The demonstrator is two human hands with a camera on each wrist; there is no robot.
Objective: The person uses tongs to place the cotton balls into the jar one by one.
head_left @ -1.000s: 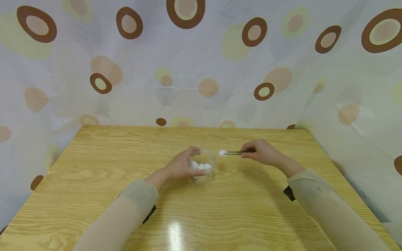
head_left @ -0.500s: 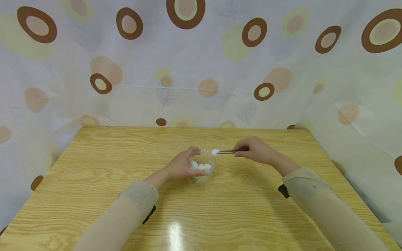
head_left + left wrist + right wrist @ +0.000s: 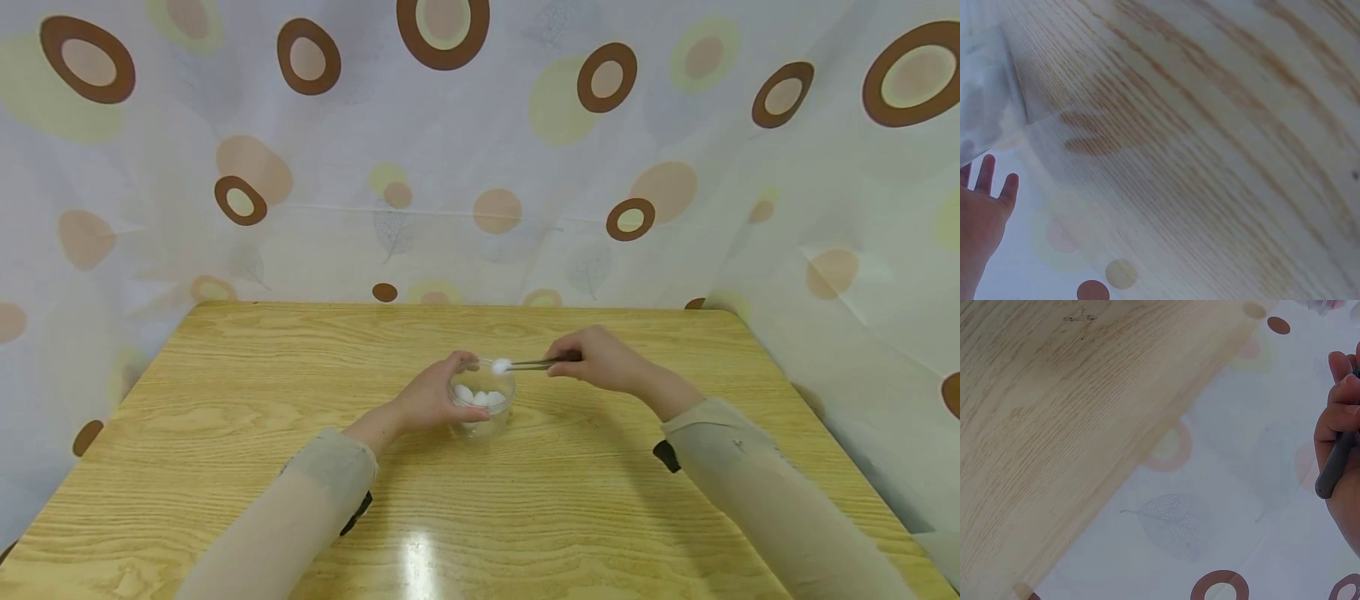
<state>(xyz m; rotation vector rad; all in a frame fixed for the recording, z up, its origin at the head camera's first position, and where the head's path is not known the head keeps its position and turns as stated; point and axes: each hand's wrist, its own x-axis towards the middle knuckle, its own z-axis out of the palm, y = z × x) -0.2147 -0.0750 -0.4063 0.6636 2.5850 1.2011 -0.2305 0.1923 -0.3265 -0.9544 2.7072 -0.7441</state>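
Observation:
My left hand (image 3: 435,396) holds a clear round plastic tub (image 3: 487,425) at its rim, thumb on the near side and fingers on the far side. Several white cotton balls (image 3: 480,398) are inside it. Between the thumb and fingers of my right hand (image 3: 603,362) is a pair of tweezers (image 3: 531,365), pointing left. A white cotton ball (image 3: 501,366) sits at the tips, in front of the tub's far rim in the head view. The left wrist view catches the tub (image 3: 985,94) at its edge; in the right wrist view the tweezers' dark rounded end (image 3: 1334,469) shows under curled fingers.
Everything stands on a wood-grain table (image 3: 300,358). A pale sheet with brown and yellow oval prints (image 3: 450,250) hangs behind the table's far edge and along both sides.
My right hand has moved left with the tweezers, bringing the cotton ball from beside the tub to its opening as seen from the head. The left hand and tub have stayed put.

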